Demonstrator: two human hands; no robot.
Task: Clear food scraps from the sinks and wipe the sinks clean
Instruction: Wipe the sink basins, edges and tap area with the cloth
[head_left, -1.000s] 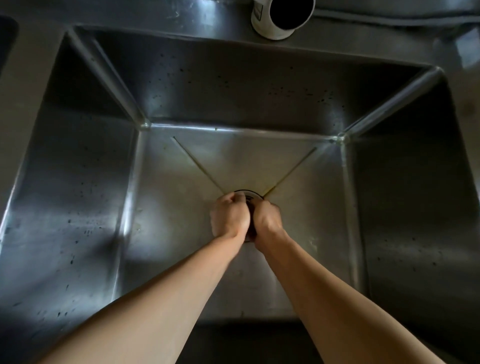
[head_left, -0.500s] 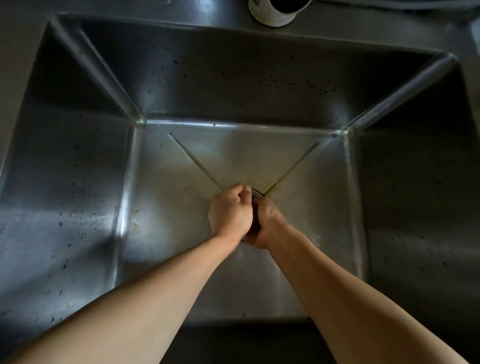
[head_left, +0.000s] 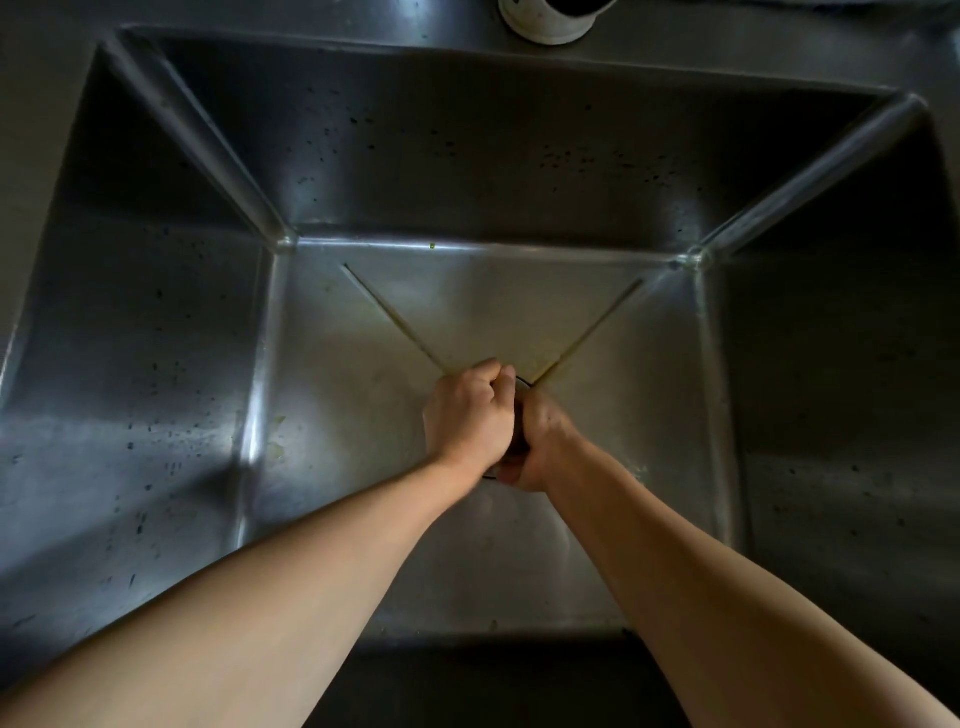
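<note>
We see grey steel sink (head_left: 156, 364), dark specks on walls, yellowish creases; white cup (head_left: 545, 26), dark inside.

One sink (head_left: 156, 364), one drain strainer (head_left: 521, 384), one white cup (head_left: 545, 23), two hands.

A kitchen or dishwashing area is shown. The view is filled by a deep, square-cornered stainless-steel sink (head_left: 156, 364) with drainage creases pressed into its floor and dark specks scattered over its walls. A steel surface (head_left: 311, 15) is seen along the rim, with a white cup (head_left: 545, 23) standing at 12 o'clock.
</note>
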